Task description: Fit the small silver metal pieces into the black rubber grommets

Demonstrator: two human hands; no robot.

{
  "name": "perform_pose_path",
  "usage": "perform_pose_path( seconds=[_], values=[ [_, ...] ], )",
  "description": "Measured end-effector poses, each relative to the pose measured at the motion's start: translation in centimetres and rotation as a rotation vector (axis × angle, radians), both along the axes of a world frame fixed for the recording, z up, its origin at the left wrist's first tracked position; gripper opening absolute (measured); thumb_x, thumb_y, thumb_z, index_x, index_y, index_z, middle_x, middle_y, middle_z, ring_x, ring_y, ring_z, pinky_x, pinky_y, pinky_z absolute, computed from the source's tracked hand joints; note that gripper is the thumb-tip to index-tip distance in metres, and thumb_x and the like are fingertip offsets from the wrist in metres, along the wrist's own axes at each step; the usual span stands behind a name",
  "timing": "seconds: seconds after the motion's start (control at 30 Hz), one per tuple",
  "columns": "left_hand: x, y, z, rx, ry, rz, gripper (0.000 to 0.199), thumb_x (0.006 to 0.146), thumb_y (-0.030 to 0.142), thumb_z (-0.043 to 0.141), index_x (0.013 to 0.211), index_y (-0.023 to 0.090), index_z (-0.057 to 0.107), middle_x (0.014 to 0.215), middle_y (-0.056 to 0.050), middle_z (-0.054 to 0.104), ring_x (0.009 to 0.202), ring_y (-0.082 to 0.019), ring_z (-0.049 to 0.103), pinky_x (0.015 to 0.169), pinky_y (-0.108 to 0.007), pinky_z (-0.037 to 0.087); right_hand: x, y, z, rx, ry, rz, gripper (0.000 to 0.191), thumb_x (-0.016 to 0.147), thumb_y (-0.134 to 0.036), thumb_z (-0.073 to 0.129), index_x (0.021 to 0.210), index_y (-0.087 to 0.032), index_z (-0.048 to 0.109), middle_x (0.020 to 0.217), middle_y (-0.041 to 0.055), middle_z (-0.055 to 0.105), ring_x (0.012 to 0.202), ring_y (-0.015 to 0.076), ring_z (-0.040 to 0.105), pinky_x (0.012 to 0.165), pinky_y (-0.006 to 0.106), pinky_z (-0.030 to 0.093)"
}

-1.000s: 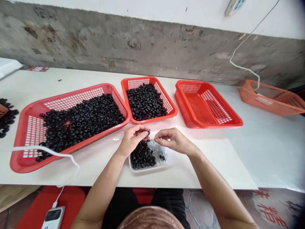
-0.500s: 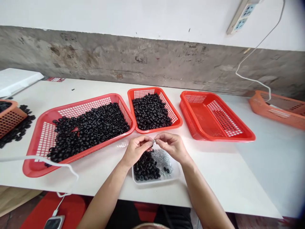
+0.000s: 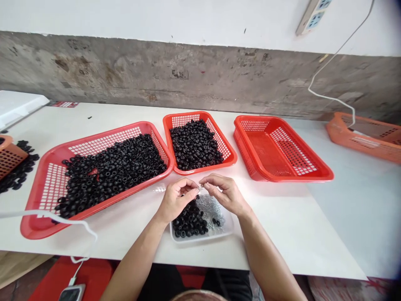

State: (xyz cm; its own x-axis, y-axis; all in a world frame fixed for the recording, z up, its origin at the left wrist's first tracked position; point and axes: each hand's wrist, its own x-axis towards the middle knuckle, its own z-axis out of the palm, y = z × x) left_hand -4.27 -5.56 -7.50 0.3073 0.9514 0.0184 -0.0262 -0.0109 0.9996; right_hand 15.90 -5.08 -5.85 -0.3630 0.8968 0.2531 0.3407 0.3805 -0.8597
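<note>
Above a clear plastic tray (image 3: 203, 239), my left hand (image 3: 180, 198) and my right hand (image 3: 225, 193) meet at their fingertips. Both pinch at a tiny shiny metallic piece (image 3: 200, 188), too small to make out well. Inside the tray, black ring-shaped parts (image 3: 189, 219) fill the left side, and small silvery pieces (image 3: 211, 209) lie on the right with a few black parts among them. Behind my hands, a small red basket (image 3: 203, 170) holds many black parts. A larger red basket (image 3: 103, 205) at the left holds more of them.
Stacked red baskets (image 3: 297, 179) stand right of centre; an orange basket (image 3: 363, 140) is at the far right. Another orange basket (image 3: 12, 156) with loose black parts is at the left edge. A white cable (image 3: 72, 219) crosses the lower left. A power strip (image 3: 313, 16) hangs on the wall.
The camera view has shifted slightly, so the baskets and tray appear a little further left. My hands remain together at the small piece, with only slight finger movement.
</note>
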Motion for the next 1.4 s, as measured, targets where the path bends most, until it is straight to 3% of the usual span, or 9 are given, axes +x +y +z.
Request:
perform_pose_path(
  seconds=[0.13, 0.23, 0.57, 0.77, 0.87, 1.0, 1.17, 1.27, 1.4],
  values=[
    [0.16, -0.39, 0.27, 0.301, 0.229, 0.078, 0.008, 0.090, 0.025, 0.066, 0.088, 0.018, 0.068, 0.086, -0.004, 0.069, 0.076, -0.014, 0.063, 0.072, -0.025, 0.052, 0.15, 0.17, -0.12, -0.011, -0.026, 0.061, 0.037, 0.102, -0.047, 0.054, 0.087, -0.017, 0.069, 0.079, 0.0036, 0.066, 0.073, 0.0148, 0.060, 0.069, 0.027, 0.048],
    [0.21, -0.51, 0.38, 0.413, 0.311, 0.105, 0.005, 0.091, 0.022, 0.064, 0.088, 0.019, 0.067, 0.086, -0.003, 0.069, 0.074, -0.014, 0.063, 0.070, -0.024, 0.052, 0.24, 0.16, -0.24, -0.015, -0.012, 0.059, 0.033, 0.101, -0.044, 0.056, 0.087, -0.017, 0.068, 0.078, 0.0024, 0.064, 0.072, 0.0141, 0.059, 0.069, 0.026, 0.047],
    [0.14, -0.40, 0.36, 0.378, 0.307, 0.079, 0.003, 0.091, 0.021, 0.064, 0.089, 0.019, 0.067, 0.087, -0.003, 0.069, 0.075, -0.014, 0.063, 0.071, -0.025, 0.052, 0.67, 0.18, -0.19, -0.112, 0.013, 0.065, 0.029, 0.098, -0.045, 0.062, 0.092, -0.018, 0.070, 0.082, 0.0023, 0.069, 0.073, 0.0141, 0.060, 0.068, 0.025, 0.047],
    [0.15, -0.45, 0.31, 0.466, 0.344, 0.085, 0.004, 0.092, 0.019, 0.063, 0.092, 0.020, 0.067, 0.089, -0.003, 0.069, 0.074, -0.014, 0.063, 0.071, -0.025, 0.052, 0.38, 0.20, -0.23, -0.128, 0.013, 0.065, 0.033, 0.098, -0.048, 0.060, 0.091, -0.017, 0.070, 0.080, 0.0024, 0.066, 0.071, 0.0138, 0.056, 0.066, 0.025, 0.046],
    [0.16, -0.41, 0.29, 0.413, 0.309, 0.061, 0.004, 0.091, 0.022, 0.066, 0.090, 0.020, 0.069, 0.088, -0.004, 0.071, 0.075, -0.015, 0.064, 0.071, -0.026, 0.053, 0.42, 0.20, -0.24, -0.148, 0.058, 0.032, 0.033, 0.097, -0.049, 0.061, 0.089, -0.018, 0.067, 0.077, 0.0016, 0.063, 0.069, 0.0131, 0.054, 0.063, 0.025, 0.044],
    [0.19, -0.30, 0.15, 0.212, 0.134, -0.018, 0.010, 0.088, 0.027, 0.072, 0.094, 0.019, 0.075, 0.096, -0.006, 0.073, 0.085, -0.017, 0.069, 0.077, -0.027, 0.056, 0.71, 0.08, -0.05, -0.236, 0.186, -0.006, 0.035, 0.096, -0.052, 0.060, 0.087, -0.019, 0.061, 0.071, -0.0018, 0.054, 0.061, 0.0109, 0.047, 0.058, 0.024, 0.040],
    [0.23, -0.13, -0.05, -0.051, -0.094, 0.002, 0.026, 0.083, 0.026, 0.075, 0.108, 0.019, 0.075, 0.101, -0.006, 0.077, 0.089, -0.018, 0.072, 0.084, -0.032, 0.060, 0.79, -0.07, 0.19, -0.316, 0.156, 0.094, 0.037, 0.096, -0.052, 0.060, 0.085, -0.017, 0.062, 0.075, -0.0008, 0.054, 0.067, 0.0110, 0.044, 0.060, 0.023, 0.038],
    [0.18, 0.01, -0.18, -0.073, -0.129, 0.047, 0.028, 0.081, 0.027, 0.077, 0.107, 0.018, 0.076, 0.101, -0.007, 0.078, 0.092, -0.019, 0.072, 0.087, -0.033, 0.060, 0.65, -0.08, 0.24, -0.324, 0.107, 0.142, 0.039, 0.096, -0.054, 0.060, 0.085, -0.016, 0.064, 0.075, -0.0007, 0.056, 0.068, 0.0113, 0.045, 0.061, 0.023, 0.039],
    [0.10, -0.09, -0.42, 0.023, -0.052, 0.062, 0.026, 0.085, 0.026, 0.074, 0.110, 0.019, 0.075, 0.105, -0.007, 0.078, 0.098, -0.020, 0.072, 0.093, -0.033, 0.058, 0.54, -0.10, 0.14, -0.331, 0.085, 0.167, 0.041, 0.096, -0.055, 0.059, 0.086, -0.016, 0.064, 0.073, -0.0016, 0.053, 0.067, 0.0110, 0.042, 0.061, 0.023, 0.037]
  ],
)
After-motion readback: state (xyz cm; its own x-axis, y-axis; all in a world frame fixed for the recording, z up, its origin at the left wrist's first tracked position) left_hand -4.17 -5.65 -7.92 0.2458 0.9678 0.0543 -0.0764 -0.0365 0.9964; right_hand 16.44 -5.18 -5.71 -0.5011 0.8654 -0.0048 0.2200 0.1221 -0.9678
